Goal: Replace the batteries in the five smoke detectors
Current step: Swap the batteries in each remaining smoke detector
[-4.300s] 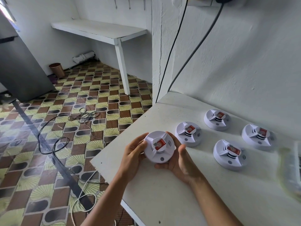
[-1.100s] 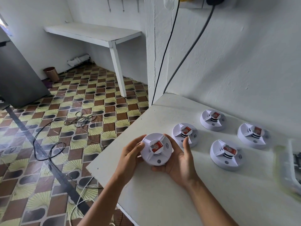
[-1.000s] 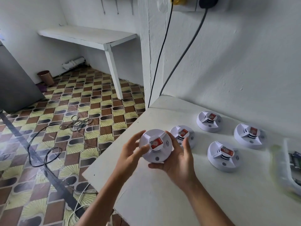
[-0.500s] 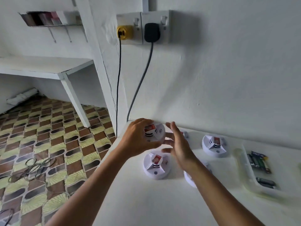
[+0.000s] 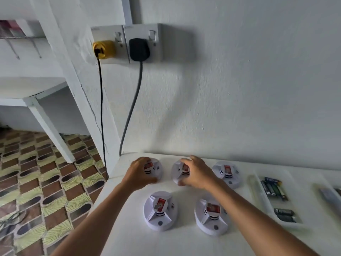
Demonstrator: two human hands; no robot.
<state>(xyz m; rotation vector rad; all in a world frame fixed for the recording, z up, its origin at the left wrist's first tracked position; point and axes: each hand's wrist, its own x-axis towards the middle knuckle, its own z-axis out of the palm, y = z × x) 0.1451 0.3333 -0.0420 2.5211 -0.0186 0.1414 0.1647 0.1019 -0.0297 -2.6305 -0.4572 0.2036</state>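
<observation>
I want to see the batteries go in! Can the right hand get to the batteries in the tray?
Probably yes: the right hand holds a detector, but the batteries lie uncovered in the open tray nearby.

A plain room in a home: rough white-painted walls (image 5: 239,89), a double wall socket (image 5: 127,45) with two plugs, patterned floor tiles (image 5: 46,182), a white built-in shelf (image 5: 27,97), and a white counter (image 5: 184,241).
</observation>
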